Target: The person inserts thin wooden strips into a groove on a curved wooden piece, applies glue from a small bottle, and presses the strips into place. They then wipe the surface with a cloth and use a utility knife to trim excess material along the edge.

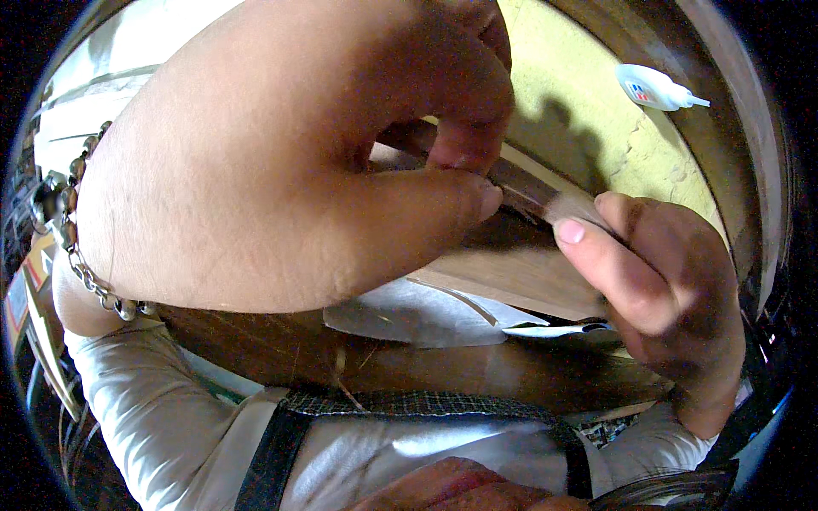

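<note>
My left hand (281,170) fills much of the head view, with a beaded chain bracelet (75,230) at its wrist. Its thumb and forefinger pinch a narrow brown strip (530,192); whether that is wood or leather I cannot tell. On the right, my right hand (669,281) grips the strip's other end between thumb and bent forefinger. The strip slants between the two hands above a flat brown board (532,277). The left hand covers part of the strip.
A white squeeze bottle (652,88) with a thin nozzle lies at the far right, on the rim of a yellowish surface (562,64). White sheet material (409,313) and a thin strip (460,298) lie nearer me. A dark checked apron (426,404) borders the brown worktop (256,341).
</note>
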